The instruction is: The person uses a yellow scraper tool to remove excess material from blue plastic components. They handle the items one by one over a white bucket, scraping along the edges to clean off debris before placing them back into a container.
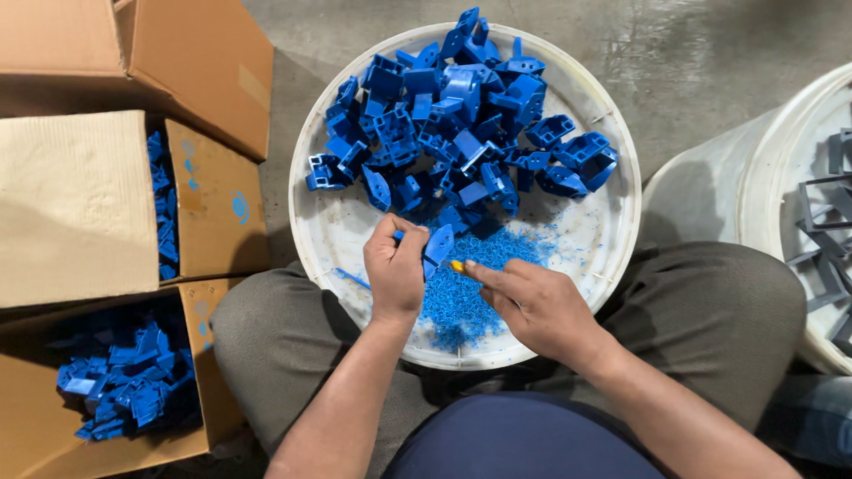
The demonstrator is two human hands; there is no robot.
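Observation:
My left hand (395, 270) grips a small blue plastic part (437, 244) over the near half of a round white tub (612, 222). My right hand (531, 302) holds a small tool with a yellow tip (457, 265) that touches the part's lower edge. Below both hands lies a heap of fine blue shavings (461, 297). A pile of several blue plastic parts (453, 115) fills the far half of the tub. The tub rests on my lap, between my knees.
An open cardboard box (53, 417) at lower left holds several blue parts (124, 377). Another box (213, 204) with blue parts stands above it, and a third box (177, 53) at top left. A second white tub (763, 177) with grey frames (830, 231) sits at right on the concrete floor.

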